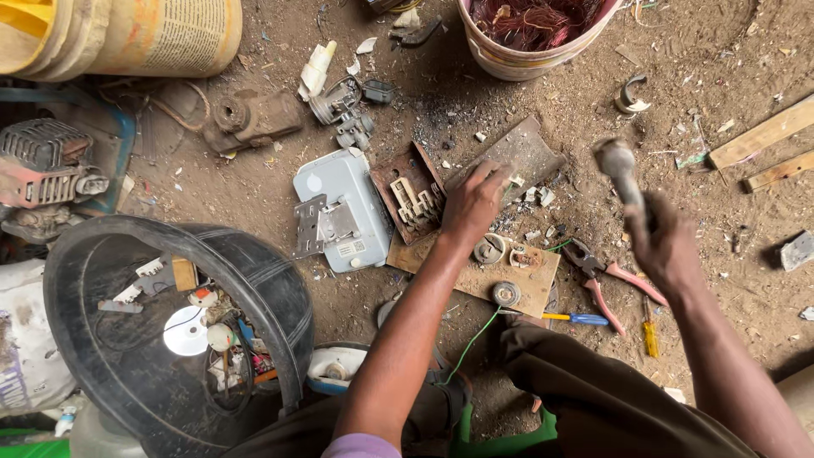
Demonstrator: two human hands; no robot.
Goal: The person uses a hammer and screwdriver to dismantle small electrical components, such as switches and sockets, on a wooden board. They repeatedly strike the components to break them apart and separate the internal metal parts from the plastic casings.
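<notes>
I sit on the dusty dirt floor, gritty and strewn with chips and scraps. My right hand is clenched around the handle of a hammer, whose rounded metal head is raised and blurred above the ground to the right. My left hand presses down with spread fingers on a flat, grey, rusted metal plate, pinning it against the earth. Just left of that hand lies a rusty brown square housing with pale ceramic contacts inside, and beside it a smooth light-blue metal box with a hinged grey bracket. Near me, a worn wooden board carries round, dull metal fittings, with a thin green wire trailing from it. Pliers with pink handles lie right of the board, next to a blue-and-yellow screwdriver. At far centre stands a pale plastic bucket of tangled reddish copper wire. A black rubber basin at near left holds mixed scrap.
</notes>
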